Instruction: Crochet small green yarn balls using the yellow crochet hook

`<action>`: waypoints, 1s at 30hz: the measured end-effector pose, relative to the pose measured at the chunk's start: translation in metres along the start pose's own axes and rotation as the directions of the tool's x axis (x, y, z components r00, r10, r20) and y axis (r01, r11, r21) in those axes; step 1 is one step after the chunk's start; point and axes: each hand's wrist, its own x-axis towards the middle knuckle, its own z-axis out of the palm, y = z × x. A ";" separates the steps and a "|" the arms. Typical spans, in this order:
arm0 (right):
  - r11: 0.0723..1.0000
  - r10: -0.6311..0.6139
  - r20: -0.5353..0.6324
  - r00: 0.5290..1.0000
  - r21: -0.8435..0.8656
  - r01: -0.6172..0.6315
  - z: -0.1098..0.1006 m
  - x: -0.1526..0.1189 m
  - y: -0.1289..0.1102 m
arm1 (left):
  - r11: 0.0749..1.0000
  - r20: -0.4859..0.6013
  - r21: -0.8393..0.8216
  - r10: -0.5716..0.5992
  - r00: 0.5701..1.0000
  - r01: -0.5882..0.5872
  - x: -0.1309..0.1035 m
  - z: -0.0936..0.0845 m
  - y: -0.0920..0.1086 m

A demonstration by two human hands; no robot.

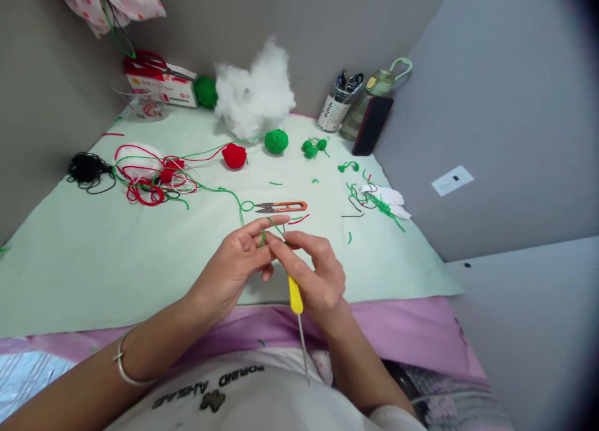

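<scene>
My right hand [314,272] is closed round a crochet hook with a yellow handle [295,294], its metal shaft pointing down toward my shirt. My left hand [241,259] faces it with the index finger stretched out and green yarn [276,226] looped over the fingers. The fingertips of both hands meet at the hook's upper end, where a small piece of green work is mostly hidden. Orange thread snips [283,207] lie just beyond my hands. Green yarn runs from my left hand to the tangled yarn at the left.
Red [234,156] and green [276,141] yarn balls, white stuffing [255,91] and a black yarn bundle [88,168] lie on the pale tabletop [187,294]. Yarn scraps [386,206] are at the right. A phone [373,126], bottle and pen cup [334,111] stand at the back right.
</scene>
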 end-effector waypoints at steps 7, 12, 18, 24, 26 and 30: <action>0.812 0.387 -0.112 0.915 0.512 -0.281 0.000 0.012 -0.001 | 0.998 0.020 -0.048 -0.028 0.999 0.029 0.000 0.002 0.005; 0.991 0.095 -0.135 0.986 0.107 -0.081 0.011 0.003 0.004 | 0.998 0.017 -0.058 -0.013 1.000 0.014 0.000 0.004 0.001; 0.938 0.249 -0.225 0.942 0.296 -0.178 0.006 0.004 0.008 | 0.977 0.060 -0.185 -0.097 0.993 0.106 0.007 -0.007 0.004; 0.758 0.422 -0.072 0.904 0.575 -0.308 0.003 0.016 0.005 | 0.997 0.118 -0.075 -0.023 0.993 0.032 0.002 -0.001 0.005; 0.773 0.416 -0.057 0.908 0.548 -0.320 0.004 0.016 0.005 | 0.998 0.122 -0.053 -0.026 0.992 0.033 0.001 -0.001 0.004; 0.676 0.473 0.013 0.881 0.636 -0.372 0.000 0.015 0.007 | 0.997 0.101 -0.047 -0.051 0.994 0.056 0.002 -0.005 0.007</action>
